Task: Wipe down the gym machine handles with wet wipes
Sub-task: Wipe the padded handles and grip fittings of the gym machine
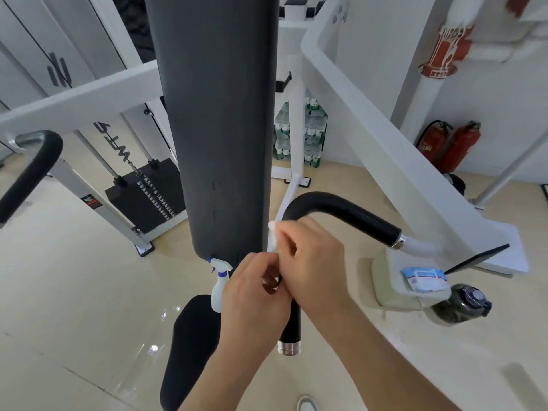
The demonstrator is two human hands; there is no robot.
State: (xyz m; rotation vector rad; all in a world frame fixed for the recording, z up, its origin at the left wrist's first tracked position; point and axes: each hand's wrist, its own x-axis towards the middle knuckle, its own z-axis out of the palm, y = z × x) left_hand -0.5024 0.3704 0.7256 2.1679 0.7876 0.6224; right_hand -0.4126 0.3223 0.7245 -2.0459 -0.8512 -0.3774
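A bent black handle [344, 213] with a chrome end cap runs from the white arm at right, curves down and ends low in the middle. A white wet wipe [272, 239] is wrapped against its vertical stretch. My right hand [311, 262] presses the wipe to the handle from the right. My left hand [255, 289] pinches the wipe's lower part on the left side of the same stretch. A second black handle [32, 170] hangs at the far left, untouched. A blue and white pack of wet wipes [424, 279] lies on a ledge at right.
The tall black back pad [216, 120] stands just left of my hands, with the black seat [192, 345] below. A white spray bottle [220, 284] sits by the pad's foot. A dark water bottle [462, 302] lies near the wipes pack. A weight stack [148, 197] stands at back left.
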